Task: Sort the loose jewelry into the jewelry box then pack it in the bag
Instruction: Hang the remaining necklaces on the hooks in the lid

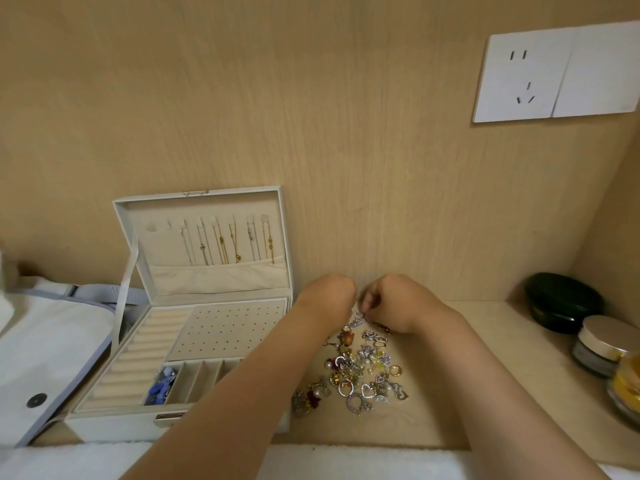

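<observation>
Pale wood desk (485,341) carries the jewelry pile (360,372) just right of the open jewelry box (110,424). The right hand (391,303) pinches a silver piece (358,319) at the pile's far edge. The left hand (329,296) is curled, and I cannot tell whether it holds anything. Best to lift slowly and tease the piece free of tangled neighbours.

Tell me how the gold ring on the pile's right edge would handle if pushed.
The gold ring appears to lie flat, so it would probably slide, not roll. Small and shiny, likely light and slippery to pinch. At the edge of the jewelry pile, tangling seems unlikely.
</observation>
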A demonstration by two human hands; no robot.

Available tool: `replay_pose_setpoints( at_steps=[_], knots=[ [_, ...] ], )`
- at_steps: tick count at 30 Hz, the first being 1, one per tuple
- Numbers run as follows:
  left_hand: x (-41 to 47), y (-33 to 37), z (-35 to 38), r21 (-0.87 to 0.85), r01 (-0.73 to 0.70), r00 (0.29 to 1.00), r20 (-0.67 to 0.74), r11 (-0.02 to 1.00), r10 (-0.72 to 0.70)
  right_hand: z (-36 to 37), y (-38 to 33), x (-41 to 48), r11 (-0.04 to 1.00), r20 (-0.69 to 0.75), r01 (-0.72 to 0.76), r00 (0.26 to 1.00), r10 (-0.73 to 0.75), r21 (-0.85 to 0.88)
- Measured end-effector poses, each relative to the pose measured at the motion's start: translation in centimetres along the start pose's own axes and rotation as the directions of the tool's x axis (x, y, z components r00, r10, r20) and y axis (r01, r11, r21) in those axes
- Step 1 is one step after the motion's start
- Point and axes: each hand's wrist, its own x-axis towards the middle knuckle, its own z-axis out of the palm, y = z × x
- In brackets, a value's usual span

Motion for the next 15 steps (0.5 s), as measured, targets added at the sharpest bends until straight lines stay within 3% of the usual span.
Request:
replay_pose_setpoints(
  at_steps=[3, 7, 11, 15],
  knots=[
    [-0.9, -0.3, -0.7, -0.231, 0.011, 0.997, -0.066, 0.973, -0.027, -0.2, 0.0, 0.2, 0.994, -0.005, 0.047, 0.999, -0.046, 0.102],
    [-2.0, -0.8, -2.7, -0.537, -0.037, 0.982, -0.178, 0.843, -0.070, -0.4, -0.6, 0.1, 0.926, -0.044, 0.130, 0.991, -0.123, 0.353],
    [-2.9, -1.5, -4.6, -0.583, -0.093, 0.961, -0.265, 0.807, -0.081, -1.0, -1.4, -0.2, 0.821, -0.114, 0.206, 0.978, -0.172, 0.532],
    [-3.8, -2.5, -5.7, -0.565, -0.109, 0.925, -0.360, 0.818, -0.125, -1.8, -2.3, -0.8, 0.735, -0.107, 0.187, 0.982, -0.154, 0.652]
  ],
)
